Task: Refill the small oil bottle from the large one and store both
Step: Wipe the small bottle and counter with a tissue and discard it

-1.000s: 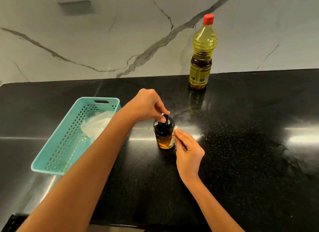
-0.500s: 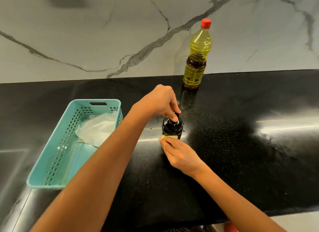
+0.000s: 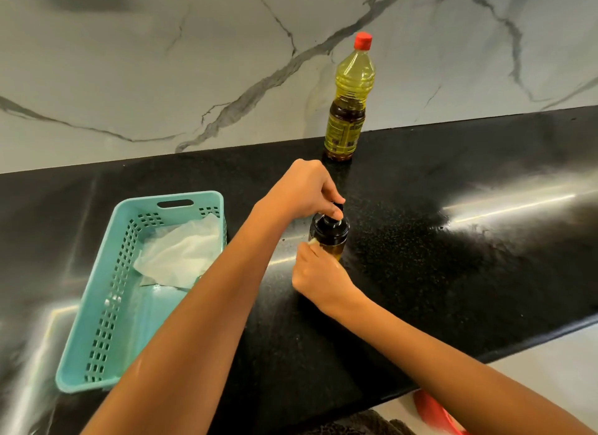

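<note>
The small oil bottle, dark-capped glass with amber oil at the bottom, stands mid-counter. My left hand grips its black top from above. My right hand is at the bottle's near left side, fingers curled, pinching a small white tissue piece against the glass. The large oil bottle, yellow oil with a red cap and a yellow label, stands upright at the back by the marble wall, apart from both hands.
A teal perforated basket lies on the black counter to the left, with a crumpled white tissue inside. The counter's front edge runs across the lower right, with a red object below it.
My right hand has slid from the bottle's right side round to its near left side with the tissue piece. My left hand stays on the top. The view shifted.
</note>
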Available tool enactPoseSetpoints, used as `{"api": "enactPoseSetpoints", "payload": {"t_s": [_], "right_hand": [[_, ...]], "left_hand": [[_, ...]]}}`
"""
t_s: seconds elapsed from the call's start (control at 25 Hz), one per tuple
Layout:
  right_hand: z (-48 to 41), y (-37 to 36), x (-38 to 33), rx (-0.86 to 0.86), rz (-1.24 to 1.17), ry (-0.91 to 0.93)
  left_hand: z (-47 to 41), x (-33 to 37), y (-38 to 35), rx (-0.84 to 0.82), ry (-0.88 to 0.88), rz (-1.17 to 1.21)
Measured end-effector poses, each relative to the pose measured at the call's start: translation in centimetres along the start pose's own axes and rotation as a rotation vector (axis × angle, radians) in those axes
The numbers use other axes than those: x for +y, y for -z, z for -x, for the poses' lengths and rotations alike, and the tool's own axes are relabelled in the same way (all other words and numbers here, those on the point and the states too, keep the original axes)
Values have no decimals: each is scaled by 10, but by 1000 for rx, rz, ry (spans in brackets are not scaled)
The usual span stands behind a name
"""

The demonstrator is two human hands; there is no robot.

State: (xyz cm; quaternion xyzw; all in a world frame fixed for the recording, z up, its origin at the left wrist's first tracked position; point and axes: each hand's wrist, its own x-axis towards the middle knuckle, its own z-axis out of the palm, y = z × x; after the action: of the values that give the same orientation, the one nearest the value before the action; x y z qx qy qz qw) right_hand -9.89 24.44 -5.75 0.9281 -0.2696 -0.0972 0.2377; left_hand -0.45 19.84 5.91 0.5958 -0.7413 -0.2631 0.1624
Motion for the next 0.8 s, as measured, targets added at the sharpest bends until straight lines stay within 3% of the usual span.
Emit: {"api": "enactPoseSetpoints", "payload": {"t_s": [0.12, 0.32, 0.44, 0.56, 0.8], "right_hand": [[-17, 27, 0, 25, 65, -118], [5, -2, -21, -198, 94, -81], [4, -6, -13, -123, 119, -72], [-9, 16, -1, 66, 24, -105], [14, -20, -15, 45, -24, -20]], "left_hand": [[-2, 0, -1, 0, -11, -36], [-1, -3, -6, 39, -20, -35], [0, -2, -8, 46, -16, -38], [1, -2, -10, 62, -15, -40], [4, -1, -12, 86, 30, -3]]}}
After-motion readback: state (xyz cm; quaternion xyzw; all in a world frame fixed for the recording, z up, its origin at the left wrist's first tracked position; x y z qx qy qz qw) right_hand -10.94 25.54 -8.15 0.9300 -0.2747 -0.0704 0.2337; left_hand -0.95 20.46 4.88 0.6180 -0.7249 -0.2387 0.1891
